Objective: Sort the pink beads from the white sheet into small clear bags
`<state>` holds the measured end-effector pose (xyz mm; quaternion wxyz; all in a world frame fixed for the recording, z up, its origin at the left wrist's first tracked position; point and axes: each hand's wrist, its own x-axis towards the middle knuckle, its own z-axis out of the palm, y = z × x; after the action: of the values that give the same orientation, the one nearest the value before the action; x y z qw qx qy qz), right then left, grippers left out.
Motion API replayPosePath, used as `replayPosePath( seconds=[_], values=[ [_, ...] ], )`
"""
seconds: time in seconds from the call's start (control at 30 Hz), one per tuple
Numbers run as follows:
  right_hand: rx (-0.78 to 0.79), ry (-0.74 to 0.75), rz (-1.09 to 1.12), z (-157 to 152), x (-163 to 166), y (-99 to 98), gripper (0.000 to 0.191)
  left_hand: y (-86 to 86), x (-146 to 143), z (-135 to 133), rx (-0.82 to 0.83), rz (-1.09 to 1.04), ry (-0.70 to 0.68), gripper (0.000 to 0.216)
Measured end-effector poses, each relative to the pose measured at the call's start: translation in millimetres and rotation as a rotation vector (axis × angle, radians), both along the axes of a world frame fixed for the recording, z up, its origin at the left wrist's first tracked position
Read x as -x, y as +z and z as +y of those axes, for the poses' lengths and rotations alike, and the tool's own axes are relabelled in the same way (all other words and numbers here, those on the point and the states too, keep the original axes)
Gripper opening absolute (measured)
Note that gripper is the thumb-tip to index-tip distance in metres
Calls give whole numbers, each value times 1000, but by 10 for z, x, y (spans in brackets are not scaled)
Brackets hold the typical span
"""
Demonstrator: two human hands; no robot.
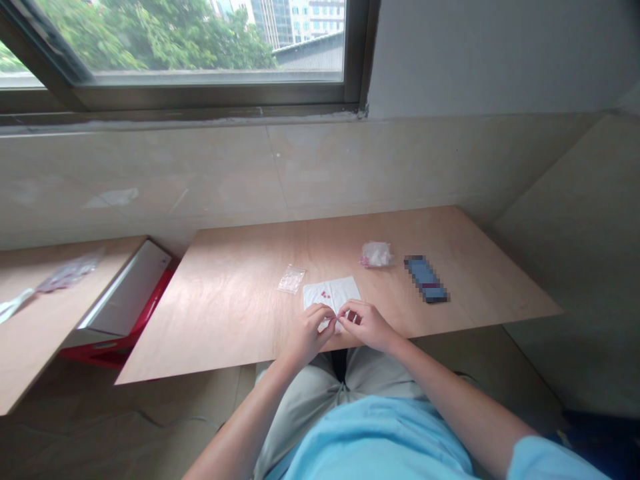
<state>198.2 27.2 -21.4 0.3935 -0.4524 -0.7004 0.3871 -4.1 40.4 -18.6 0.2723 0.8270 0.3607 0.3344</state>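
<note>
While a napkin (347,288) lies on plywood tabletop (225,320), tiled wall (175,173) rises behind.

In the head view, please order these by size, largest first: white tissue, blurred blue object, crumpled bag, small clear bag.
1. The white tissue
2. The blurred blue object
3. The crumpled bag and the small clear bag look alike in size, so I do not rank them.

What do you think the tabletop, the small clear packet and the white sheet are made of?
The tabletop looks like unpainted plywood, with pale visible wood grain. The packet seems thin plastic film, glossy and see-through. The white sheet looks like matte paper or tissue, soft and thin, though fine fabric cannot be ruled out.
</note>
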Motion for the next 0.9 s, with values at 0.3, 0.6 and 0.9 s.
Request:
replayPosePath(
  seconds=[0.3, 0.6, 0.9],
  values=[
    [-14, -62, -19, 17, -48, 4, 11, 3, 44, 61, 53, -11, 99, 9],
    [-97, -53, -32, 20, -5, -47, 3, 52, 11, 19, 60, -23, 33, 12],
    [-79, -11, -41, -19, -12, -27, 11, 59, -9, 19, 94, -37, 42, 13]
  ],
)
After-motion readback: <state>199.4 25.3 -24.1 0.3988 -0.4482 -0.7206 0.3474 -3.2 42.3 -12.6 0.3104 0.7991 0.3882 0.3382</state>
